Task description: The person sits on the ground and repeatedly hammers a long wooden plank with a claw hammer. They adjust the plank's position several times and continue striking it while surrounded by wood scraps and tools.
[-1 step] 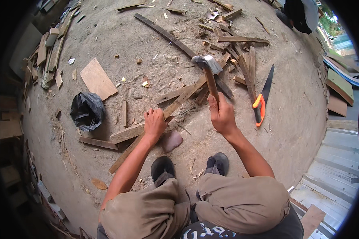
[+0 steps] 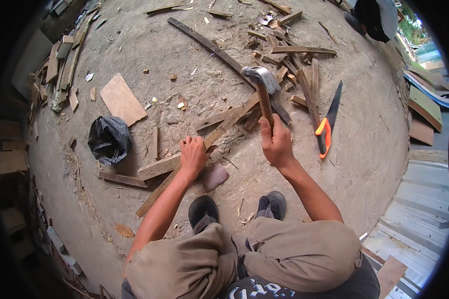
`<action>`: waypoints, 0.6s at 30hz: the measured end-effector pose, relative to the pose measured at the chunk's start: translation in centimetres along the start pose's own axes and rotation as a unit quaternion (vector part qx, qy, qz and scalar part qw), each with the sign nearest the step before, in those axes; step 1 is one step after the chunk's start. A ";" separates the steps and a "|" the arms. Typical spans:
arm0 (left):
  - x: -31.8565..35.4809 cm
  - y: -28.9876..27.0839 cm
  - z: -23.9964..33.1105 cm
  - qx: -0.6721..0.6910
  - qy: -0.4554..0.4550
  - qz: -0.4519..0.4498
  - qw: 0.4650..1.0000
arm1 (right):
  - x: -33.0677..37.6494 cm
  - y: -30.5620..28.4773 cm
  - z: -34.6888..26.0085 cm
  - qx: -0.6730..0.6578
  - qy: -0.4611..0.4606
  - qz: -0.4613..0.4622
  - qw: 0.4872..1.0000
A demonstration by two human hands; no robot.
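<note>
My right hand (image 2: 277, 144) grips the wooden handle of a claw hammer (image 2: 264, 99), with its metal head raised at the far end of the handle. My left hand (image 2: 193, 157) is closed around a long wooden strip (image 2: 228, 123) that runs slantwise from near left to far right. Beneath that strip and my left hand lies a shorter, thicker wood piece (image 2: 157, 168). A flat reddish-brown slab (image 2: 215, 177) rests on the ground just right of my left wrist. What my left fingertips press on is partly hidden.
An orange-handled handsaw (image 2: 325, 130) lies at right. Scrap wood (image 2: 304, 50) is heaped ahead, with a long dark batten (image 2: 207, 44) beside it. At left are a black plastic bag (image 2: 109, 140) and a plywood piece (image 2: 122, 98). Another person (image 2: 376, 20) is at the far right.
The hammer has tipped very slightly to the right, and my right hand has shifted a touch to the left and away from me. My left hand and the strip look unmoved.
</note>
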State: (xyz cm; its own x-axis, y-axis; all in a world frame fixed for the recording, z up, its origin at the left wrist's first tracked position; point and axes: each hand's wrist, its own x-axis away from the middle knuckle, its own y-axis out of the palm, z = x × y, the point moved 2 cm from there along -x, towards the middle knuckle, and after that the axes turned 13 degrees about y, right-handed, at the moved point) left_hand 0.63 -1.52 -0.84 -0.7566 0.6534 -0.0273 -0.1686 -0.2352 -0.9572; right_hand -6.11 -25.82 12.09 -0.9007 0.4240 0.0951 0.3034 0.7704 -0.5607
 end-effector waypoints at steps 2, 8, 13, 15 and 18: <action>0.2 0.2 0.6 0.011 0.000 -0.002 1.000 | 0.0 0.7 3.2 0.070 0.053 -0.036 0.995; 0.4 0.6 0.0 -0.024 0.012 0.020 0.999 | 2.5 0.3 4.4 0.055 0.135 -0.075 0.986; 0.2 -0.1 0.3 -0.001 -0.001 -0.003 1.000 | -0.1 -1.0 0.2 -0.062 0.025 0.033 0.997; 0.1 0.0 0.3 0.003 -0.002 -0.005 1.000 | -0.3 -0.2 1.8 -0.005 0.057 -0.011 0.998; -0.5 0.0 0.4 0.005 -0.002 0.005 1.000 | 1.0 1.5 7.5 0.125 0.142 -0.121 0.974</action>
State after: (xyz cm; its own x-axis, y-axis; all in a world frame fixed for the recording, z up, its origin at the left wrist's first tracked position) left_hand 0.79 -2.11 -0.67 -0.7614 0.6473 -0.0356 -0.1668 -0.2488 -0.9541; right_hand -8.92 -27.77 5.14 -0.8033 0.3864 0.4532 -0.0244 0.7390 -0.6733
